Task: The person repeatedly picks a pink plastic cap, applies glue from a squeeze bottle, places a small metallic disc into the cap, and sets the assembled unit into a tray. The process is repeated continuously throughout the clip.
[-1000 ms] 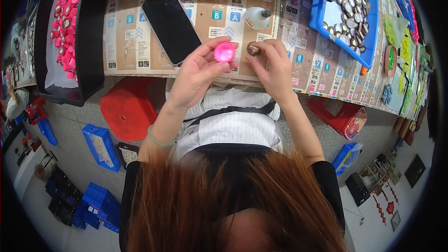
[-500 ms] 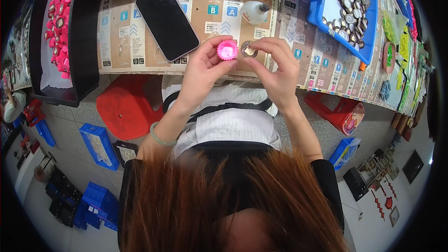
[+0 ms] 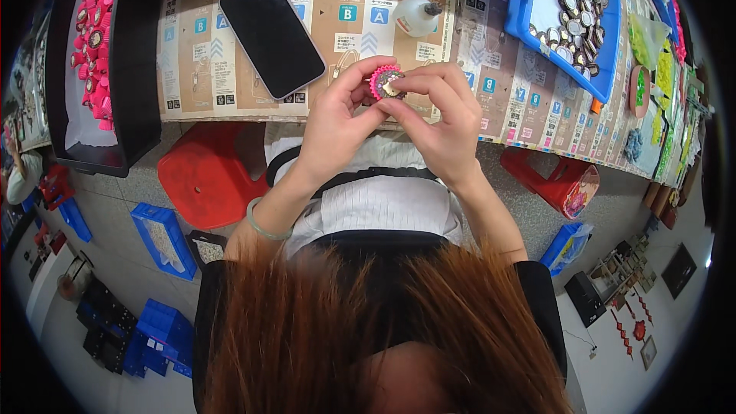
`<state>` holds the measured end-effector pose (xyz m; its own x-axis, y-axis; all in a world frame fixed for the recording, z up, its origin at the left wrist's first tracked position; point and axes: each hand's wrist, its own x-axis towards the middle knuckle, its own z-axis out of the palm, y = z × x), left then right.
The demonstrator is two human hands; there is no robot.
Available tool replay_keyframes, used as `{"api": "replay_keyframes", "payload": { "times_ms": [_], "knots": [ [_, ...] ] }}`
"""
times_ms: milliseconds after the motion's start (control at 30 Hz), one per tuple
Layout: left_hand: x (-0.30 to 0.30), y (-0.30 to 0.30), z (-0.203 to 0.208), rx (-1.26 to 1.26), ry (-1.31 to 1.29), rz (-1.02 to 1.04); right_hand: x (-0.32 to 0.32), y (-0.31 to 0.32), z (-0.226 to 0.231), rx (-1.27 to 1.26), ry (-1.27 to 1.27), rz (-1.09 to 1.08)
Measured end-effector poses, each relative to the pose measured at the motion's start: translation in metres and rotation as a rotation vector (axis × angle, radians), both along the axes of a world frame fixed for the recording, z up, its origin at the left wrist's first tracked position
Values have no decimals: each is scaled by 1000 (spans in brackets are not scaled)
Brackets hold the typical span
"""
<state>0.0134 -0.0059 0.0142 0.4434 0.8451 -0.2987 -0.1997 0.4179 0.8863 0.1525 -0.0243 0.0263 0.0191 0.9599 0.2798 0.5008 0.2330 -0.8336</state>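
My left hand (image 3: 336,123) pinches a small pink ridged cup (image 3: 375,81) by its edge, above the near part of the table. Against the cup's open face lies a round dark piece with a jagged rim (image 3: 389,87), like a bottle cap, with a pale middle. The thumb and fingers of my right hand (image 3: 445,119) are closed on this cap and cover part of it. Whether the cap sits inside the cup or only on it, I cannot tell.
A black phone (image 3: 273,34) and a white squeeze bottle (image 3: 418,18) are on the printed cardboard table cover (image 3: 337,54). At left is a black bin (image 3: 136,69) with pink pieces. A blue tray (image 3: 529,44) of round caps stands at right. Red stools (image 3: 203,176) flank me.
My right hand has moved left and brought the dark cap from beside the pink cup onto its face. The left hand has tilted the cup and shifted slightly right.
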Motion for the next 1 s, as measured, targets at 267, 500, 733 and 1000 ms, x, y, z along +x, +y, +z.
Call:
{"api": "replay_keyframes", "payload": {
  "times_ms": [267, 500, 733, 1000],
  "knots": [
    [-3, 1, 2, 47, 76, -47, -1, 1, 2, 6, -3, 3],
    [-4, 4, 6, -13, 54, -46, -3, 2, -3, 65, -59, 10],
    [-4, 6, 4, -179, -156, 54, -3, 1, 2, 42, -23, 110],
    [0, 3, -6, -142, -150, 71, -11, -4, -14, 80, 25, 15]
  ]
}}
